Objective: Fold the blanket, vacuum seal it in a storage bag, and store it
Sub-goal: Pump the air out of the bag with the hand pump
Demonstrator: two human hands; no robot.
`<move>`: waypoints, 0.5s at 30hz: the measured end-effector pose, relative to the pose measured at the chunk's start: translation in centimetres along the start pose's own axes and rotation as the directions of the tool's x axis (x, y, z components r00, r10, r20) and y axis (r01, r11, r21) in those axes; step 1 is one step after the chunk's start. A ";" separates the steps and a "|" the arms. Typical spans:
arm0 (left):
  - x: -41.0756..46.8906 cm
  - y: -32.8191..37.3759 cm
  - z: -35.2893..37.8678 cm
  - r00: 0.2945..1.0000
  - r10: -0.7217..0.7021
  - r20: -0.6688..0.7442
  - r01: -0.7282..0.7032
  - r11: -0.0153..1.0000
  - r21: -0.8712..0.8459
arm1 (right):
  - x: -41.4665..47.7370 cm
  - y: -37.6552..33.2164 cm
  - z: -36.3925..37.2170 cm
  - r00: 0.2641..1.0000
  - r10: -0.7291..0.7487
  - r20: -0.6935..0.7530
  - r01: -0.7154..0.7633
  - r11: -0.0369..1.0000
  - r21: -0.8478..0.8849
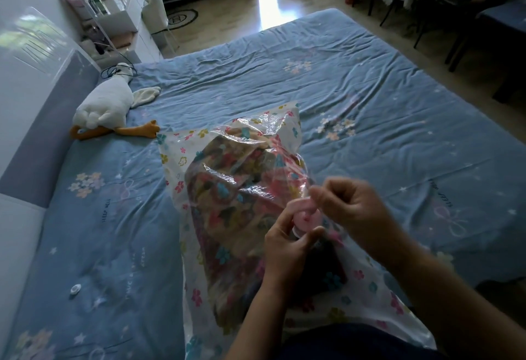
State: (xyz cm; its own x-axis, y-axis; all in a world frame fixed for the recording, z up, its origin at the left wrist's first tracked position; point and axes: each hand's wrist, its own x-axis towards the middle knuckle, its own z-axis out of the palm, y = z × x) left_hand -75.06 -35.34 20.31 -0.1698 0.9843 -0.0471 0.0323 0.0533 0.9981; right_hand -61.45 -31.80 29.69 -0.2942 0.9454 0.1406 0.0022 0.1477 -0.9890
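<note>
Blanket (236, 188), folded and multicoloured, sealed from touch inside the transparent flower-printed storage bag (170, 148). Its bulk lies beyond and to the left of the fingers, and its near end runs beneath both hands. The bag rests on the blue bed sheet (370, 89), with its far corner raised and crumpled above the fingertips.

Left hand (284, 245): thumb and fingers curled narrowly round the pink valve (306, 219), which stands on the bag's upper face, directly between the two hands.

Right hand (350, 203): slightly blurred, fingers bent. Thumb and forefinger pinch the valve cap (299, 205), a pink flap just above the valve and touching the fingertips of that hand.

Well apart from the fingers, to the far left, a white plush goose (105, 106) with orange feet lies on the sheet against the headboard. A small white disc (75, 289) lies on the sheet to the left of the left wrist, apart from the bag.
</note>
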 end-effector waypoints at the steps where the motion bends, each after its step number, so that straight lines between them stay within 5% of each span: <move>1: 0.0 0.0 0.0 1.000 -0.004 -0.007 0.004 1.000 -0.003 | -0.3 1.1 0.4 0.997 0.081 -0.009 -0.081 0.993 -0.085; 4: -0.1 0.1 0.0 1.000 0.003 -0.014 -0.003 1.000 0.007 | -0.7 1.6 0.2 0.993 0.116 -0.028 -0.118 0.988 -0.102; 10: 0.2 0.4 0.0 1.000 -0.002 0.008 0.002 1.000 0.030 | -0.3 -5.1 -0.8 0.979 -0.203 0.013 0.195 0.955 0.224; 15: -0.1 -0.3 0.0 1.000 -0.008 -0.022 0.008 1.000 0.028 | -0.4 1.8 0.6 0.994 0.102 -0.028 -0.105 0.985 -0.135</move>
State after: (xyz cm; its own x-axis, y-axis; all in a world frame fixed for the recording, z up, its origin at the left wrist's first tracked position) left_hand -75.06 -35.41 20.02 -0.1922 0.9799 -0.0539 0.0580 0.0661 0.9961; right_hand -61.85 -32.09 27.79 -0.2652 0.9633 0.0404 0.1617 0.0857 -0.9831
